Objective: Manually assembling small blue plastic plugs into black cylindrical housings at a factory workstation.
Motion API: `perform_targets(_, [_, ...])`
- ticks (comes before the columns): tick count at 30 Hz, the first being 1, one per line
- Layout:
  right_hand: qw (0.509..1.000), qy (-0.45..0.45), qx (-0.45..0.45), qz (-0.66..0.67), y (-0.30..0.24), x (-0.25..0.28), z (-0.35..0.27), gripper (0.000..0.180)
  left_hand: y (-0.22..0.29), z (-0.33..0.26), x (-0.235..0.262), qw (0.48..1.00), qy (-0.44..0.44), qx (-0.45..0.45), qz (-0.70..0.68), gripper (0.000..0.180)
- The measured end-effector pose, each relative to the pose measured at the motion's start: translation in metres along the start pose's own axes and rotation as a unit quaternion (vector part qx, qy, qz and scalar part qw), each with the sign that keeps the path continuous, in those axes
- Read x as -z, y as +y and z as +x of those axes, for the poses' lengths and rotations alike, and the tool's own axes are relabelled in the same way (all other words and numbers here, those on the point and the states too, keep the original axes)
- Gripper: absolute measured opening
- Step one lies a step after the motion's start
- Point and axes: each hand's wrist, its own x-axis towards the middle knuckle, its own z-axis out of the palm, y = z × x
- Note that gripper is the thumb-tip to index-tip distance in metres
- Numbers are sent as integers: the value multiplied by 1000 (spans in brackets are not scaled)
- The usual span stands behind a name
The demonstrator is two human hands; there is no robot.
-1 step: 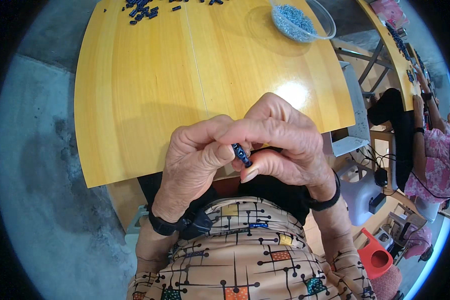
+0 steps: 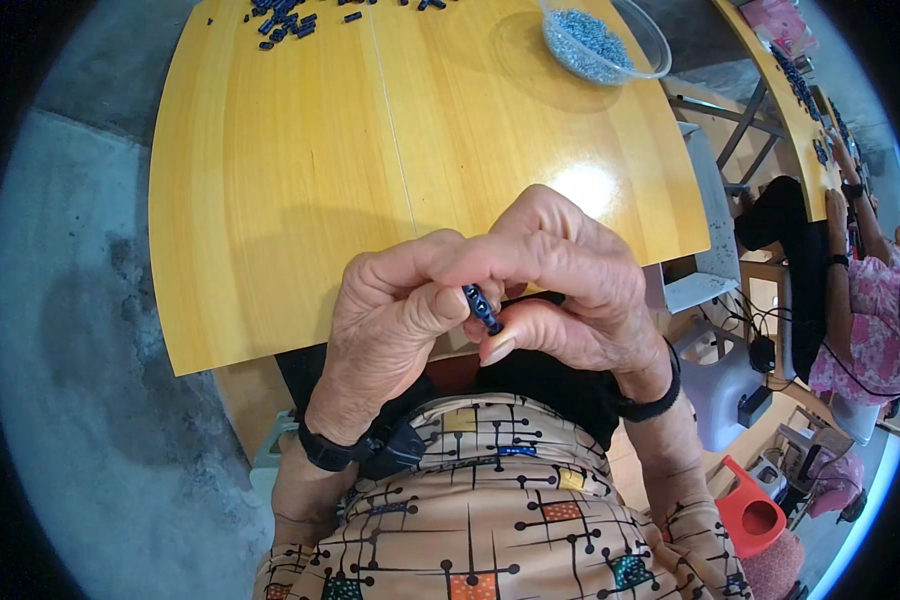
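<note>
A small dark-blue cylindrical part with openings along its side is held between my hands, close to my body and just past the table's near edge. My left hand pinches it from the left with thumb and fingers. My right hand has its thumb at the part's lower end, its index finger arched over the top. Fingers hide some of the part, and whether a smaller piece sits between them cannot be made out. Similar dark-blue parts lie in a loose pile at the table's far left.
A clear plastic bowl of small silvery metal pieces stands at the far right of the yellow wooden table. To the right are cables, a red plastic object and a person in pink patterned clothing at another table.
</note>
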Motion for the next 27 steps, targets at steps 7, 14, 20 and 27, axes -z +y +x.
perform_targets(7, [1000,12,-2,-20,-2,-2,1,42,-7,-3,-5,998,18,0,-67,31])
perform_targets(14, [999,27,13,-31,0,-5,2,39,-5,-4,-3,995,27,33,-96,34])
perform_targets(20, [994,40,40,-90,0,-4,5,38,-9,-2,-4,993,44,11,-108,34])
perform_targets(27, [998,54,5,-35,1,-6,2,40,-15,-3,-8,986,86,7,-141,34])
